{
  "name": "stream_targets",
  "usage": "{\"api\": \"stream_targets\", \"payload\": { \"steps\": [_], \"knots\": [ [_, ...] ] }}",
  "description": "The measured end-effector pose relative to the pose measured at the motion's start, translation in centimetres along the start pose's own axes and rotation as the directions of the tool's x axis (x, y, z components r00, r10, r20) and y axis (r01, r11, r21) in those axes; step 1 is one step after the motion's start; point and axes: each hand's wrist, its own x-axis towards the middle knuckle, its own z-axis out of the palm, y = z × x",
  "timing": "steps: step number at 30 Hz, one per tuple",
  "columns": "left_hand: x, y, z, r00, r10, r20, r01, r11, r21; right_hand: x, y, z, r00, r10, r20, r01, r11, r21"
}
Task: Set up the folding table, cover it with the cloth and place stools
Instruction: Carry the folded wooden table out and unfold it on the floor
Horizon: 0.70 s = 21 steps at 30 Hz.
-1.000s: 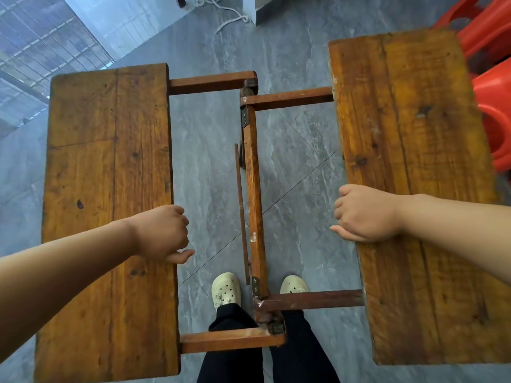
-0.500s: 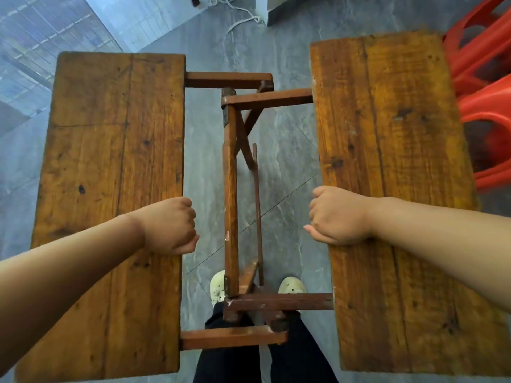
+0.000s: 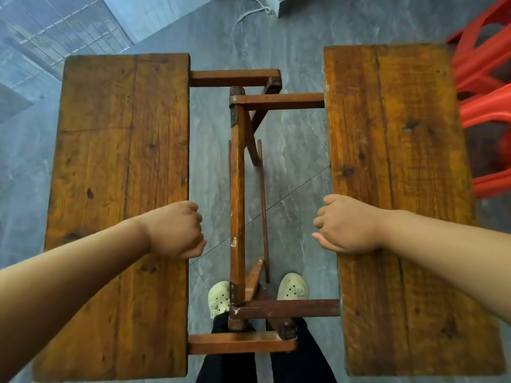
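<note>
"Head view, then: where was the folding table [image 3: 237, 189]?"
"Straight before me, above my shoes [image 3: 219, 298]. Its left leaf [image 3: 119, 175] and right leaf [image 3: 401, 161] lay well apart, with grey floor [image 3: 293, 161] open between them."
"And your hands?"
"Apart. My left hand [image 3: 177, 230] curled over the left leaf's inner edge, my right hand [image 3: 348, 225] over the right leaf's. Red stools [image 3: 486, 106] stood near its outer edge."

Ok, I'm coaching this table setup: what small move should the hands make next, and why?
Probably draw the two panels together. The left hand grips the inner edge of the left panel, the right hand that of the right panel, and a wide gap showing the crossed frame lies between them, so the tabletop is not closed.
</note>
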Motion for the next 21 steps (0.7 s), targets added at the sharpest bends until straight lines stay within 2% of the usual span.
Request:
{"api": "stream_targets", "payload": {
  "steps": [9, 12, 15, 17, 21],
  "knots": [
    [-2.2, 0.1, 0.3, 0.992, -0.071, -0.1, 0.053, 0.985, -0.167, 4.0, -1.3, -0.3, 0.995, -0.029, 0.093, 0.025, 0.999, 0.04],
    [-3.1, -0.1, 0.4, 0.992, -0.086, -0.095, 0.066, 0.977, -0.203, 4.6, -1.9, -0.2, 0.987, -0.047, 0.154, 0.031, 0.994, 0.104],
    [-3.8, 0.1, 0.8, 0.988, -0.125, -0.088, 0.104, 0.972, -0.212, 5.7, -2.2, -1.0, 0.988, -0.043, 0.15, 0.023, 0.991, 0.133],
    [-3.9, 0.1, 1.0, 0.99, -0.094, -0.109, 0.072, 0.979, -0.191, 6.3, -2.5, -1.0, 0.977, -0.072, 0.202, 0.04, 0.986, 0.16],
    [-3.4, 0.4, 0.8, 0.984, -0.053, -0.169, 0.021, 0.983, -0.182, 7.6, -2.7, -1.0, 0.985, -0.069, 0.156, 0.056, 0.994, 0.089]
  ]
}}
